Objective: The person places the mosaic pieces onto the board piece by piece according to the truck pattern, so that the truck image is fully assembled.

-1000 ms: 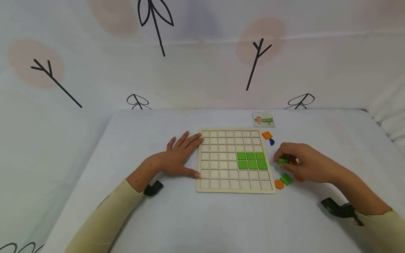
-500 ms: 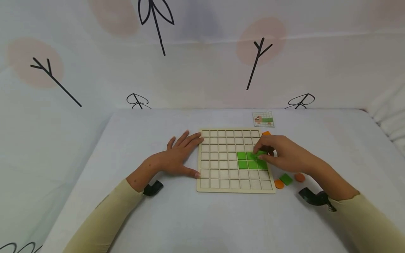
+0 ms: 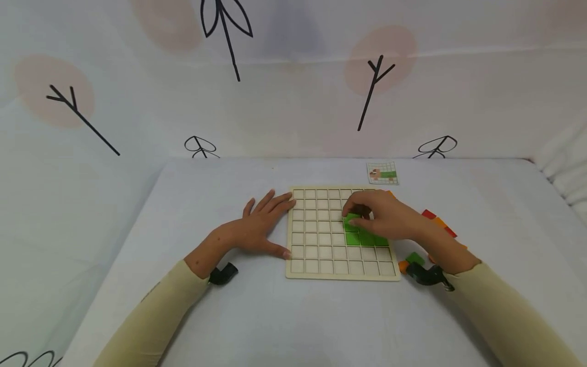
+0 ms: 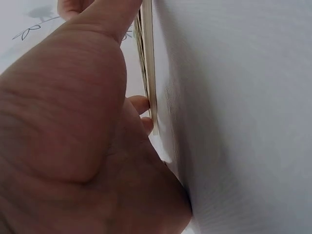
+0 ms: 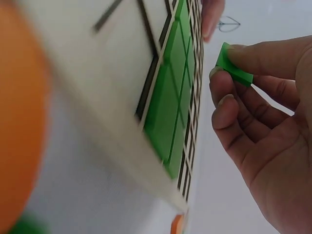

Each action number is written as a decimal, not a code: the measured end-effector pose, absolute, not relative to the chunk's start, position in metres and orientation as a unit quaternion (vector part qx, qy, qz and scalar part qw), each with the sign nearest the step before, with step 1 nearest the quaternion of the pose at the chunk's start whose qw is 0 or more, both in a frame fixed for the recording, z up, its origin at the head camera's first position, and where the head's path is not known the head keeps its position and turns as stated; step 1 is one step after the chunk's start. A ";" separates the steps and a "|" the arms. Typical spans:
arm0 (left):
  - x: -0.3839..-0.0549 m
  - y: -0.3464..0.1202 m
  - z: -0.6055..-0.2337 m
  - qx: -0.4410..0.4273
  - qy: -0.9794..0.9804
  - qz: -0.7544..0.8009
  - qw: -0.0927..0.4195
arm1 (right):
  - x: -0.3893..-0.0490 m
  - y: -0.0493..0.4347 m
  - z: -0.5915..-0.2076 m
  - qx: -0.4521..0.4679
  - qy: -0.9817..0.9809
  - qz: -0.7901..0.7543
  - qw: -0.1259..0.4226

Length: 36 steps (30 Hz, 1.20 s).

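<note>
My right hand (image 3: 382, 214) pinches a green square tile (image 5: 234, 68) between thumb and fingers. It is above the pale wooden grid board (image 3: 316, 255), over the block of green tiles (image 3: 367, 238) laid in the grid. In the right wrist view, the pinched tile stands apart from the board's surface. Along the board's left side lies my left hand (image 3: 261, 229), fingers spread, with fingertips and thumb at the frame's edge. The left wrist view shows the board's side (image 4: 150, 58) with fingertips right at it. Part of the green block is hidden under the right hand.
Behind the board's right corner lies a small picture card (image 3: 382, 174). Right of the board are a red piece (image 3: 428, 214), an orange piece (image 3: 439, 223), a loose green square (image 3: 415, 258) and an orange disc (image 3: 403, 266), partly covered by the right arm.
My right hand has taken a green tile from the loose pieces on the right and moved left over the board with it. My left hand has stayed in place.
</note>
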State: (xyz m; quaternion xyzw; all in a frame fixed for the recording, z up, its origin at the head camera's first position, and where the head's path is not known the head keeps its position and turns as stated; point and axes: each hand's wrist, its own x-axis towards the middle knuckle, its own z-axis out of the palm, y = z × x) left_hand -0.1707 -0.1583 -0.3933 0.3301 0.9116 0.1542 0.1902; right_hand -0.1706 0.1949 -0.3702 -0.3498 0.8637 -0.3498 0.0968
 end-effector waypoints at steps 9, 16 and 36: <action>-0.172 -0.154 -0.395 0.334 0.910 0.155 0.192 | -0.178 0.177 -0.374 -0.336 0.864 -0.359 0.109; -0.172 -0.157 -0.392 0.335 0.909 0.159 0.190 | -0.176 0.170 -0.377 -0.329 0.877 -0.335 0.101; -0.167 -0.152 -0.383 0.293 0.928 0.131 0.192 | -0.176 0.169 -0.382 -0.341 0.876 -0.329 0.092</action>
